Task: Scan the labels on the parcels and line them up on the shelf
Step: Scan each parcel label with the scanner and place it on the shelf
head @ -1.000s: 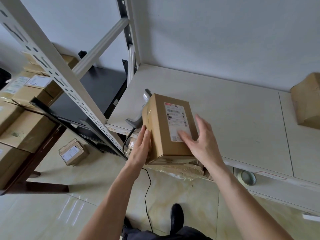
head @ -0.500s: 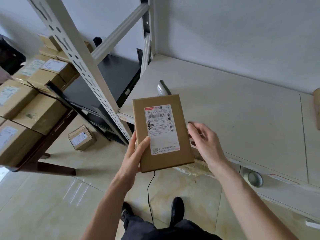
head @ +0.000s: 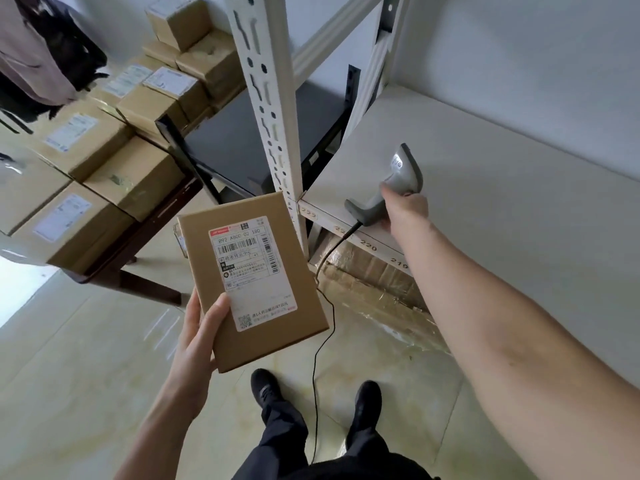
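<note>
Pale glossy floor tiles [head: 86,358] fill the near part of the view, with a plain white wall behind everything. Off to the right there's a big off-white shelf [head: 502,209], its front edge carrying little number stickers like 220. A white perforated upright [head: 273,126] of the rack stands at the shelf's left corner, and a dark shelf board [head: 242,147] sits lower down just left of that.

Left hand [head: 194,344] is holding a flat brown parcel [head: 252,282] up in the air over the floor, thumb pressed on the top face next to the white shipping label [head: 252,271], fingers hidden underneath. Label faces up, barcode readable-ish.

Right hand [head: 403,207] is reaching out to the near-left corner of the shelf and is wrapped around the handle of a grey barcode scanner [head: 394,185]. Its head points away toward the wall, and its black cable [head: 320,341] dangles down off the shelf edge to the floor between the person's black shoes [head: 266,389].

Far left, a stack of cardboard boxes [head: 114,143] with labels is piled on a dark wooden counter [head: 149,233]. Under the white shelf there's some flattened cardboard wrapped in plastic [head: 374,282].
</note>
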